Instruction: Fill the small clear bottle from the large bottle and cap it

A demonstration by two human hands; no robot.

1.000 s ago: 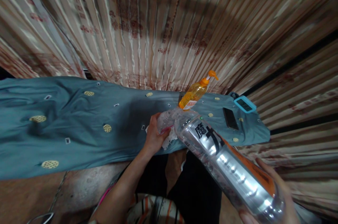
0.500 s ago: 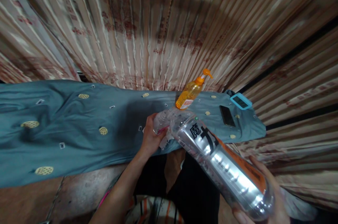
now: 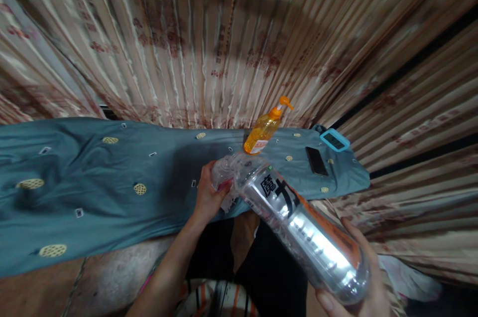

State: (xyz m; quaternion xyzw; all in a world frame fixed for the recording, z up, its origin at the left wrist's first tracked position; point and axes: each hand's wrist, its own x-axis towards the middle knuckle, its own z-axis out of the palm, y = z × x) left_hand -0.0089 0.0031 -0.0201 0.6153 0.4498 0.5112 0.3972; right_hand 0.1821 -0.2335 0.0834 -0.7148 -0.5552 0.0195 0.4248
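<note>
My right hand point(image 3: 358, 282) grips the base of a large clear plastic bottle point(image 3: 298, 222) with an orange and black label, tilted so its mouth points down toward the table edge. My left hand point(image 3: 207, 195) holds a small clear bottle point(image 3: 223, 173) with a torn white label at the edge of the blue cloth. The big bottle's neck meets the small bottle's top; the exact contact is hidden.
A blue patterned cloth point(image 3: 93, 187) covers the long table. An orange pump bottle point(image 3: 263, 130) stands behind the hands. A dark phone point(image 3: 316, 160) and a phone in a turquoise case point(image 3: 334, 139) lie at the right end. Striped curtains point(image 3: 224, 43) hang behind.
The view has drifted slightly, so everything sits a little left and lower in the picture. Both hands keep the same hold, with the big bottle still tilted at the small one.
</note>
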